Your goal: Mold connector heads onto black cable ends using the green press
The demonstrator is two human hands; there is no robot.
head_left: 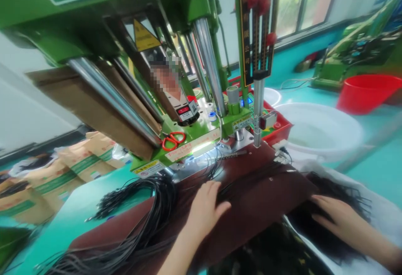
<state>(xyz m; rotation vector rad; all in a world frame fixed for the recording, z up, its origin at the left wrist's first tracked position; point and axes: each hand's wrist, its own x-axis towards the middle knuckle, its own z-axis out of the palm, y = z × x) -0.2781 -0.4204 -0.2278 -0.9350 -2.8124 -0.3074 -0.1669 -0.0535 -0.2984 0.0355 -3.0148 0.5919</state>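
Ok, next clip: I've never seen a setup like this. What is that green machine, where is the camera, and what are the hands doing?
The single picture comes from a camera worn on the person's head, looking forward and down, so the two bare hands at the bottom are the wearer's own. Ahead stands a green press-like machine with shiny steel columns; its exact job cannot be told from here. Orange-handled scissors lie on its green base. In front is a dark brown flat board. The left hand rests flat on that board, beside a bundle of thin black cords that fans out to the left. The right hand lies open on a loose heap of black cords. Neither hand has a closed grip on anything. Behind sit a white plastic basin and a red plastic tub.
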